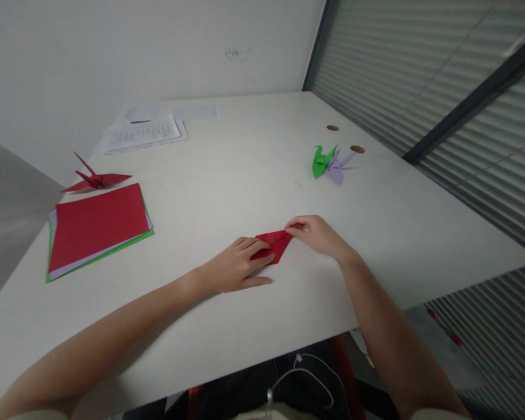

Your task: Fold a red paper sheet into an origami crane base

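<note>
A folded piece of red origami paper (280, 247) lies on the white table near its front edge, its shape a narrow kite with a crease along the middle. My left hand (240, 263) rests flat on its left part, fingers spread and pressing it down, hiding that end. At the paper's upper right tip, my right hand (315, 233) pinches the point between thumb and fingers.
At left, a stack of red, lilac and green paper sheets (100, 224) lies below a red paper crane (95, 179). A green crane (321, 162) touches a lilac crane (336, 169) at right, near two round holes. Written papers (144, 133) lie at the back left. Window blinds (402, 76) border the right side.
</note>
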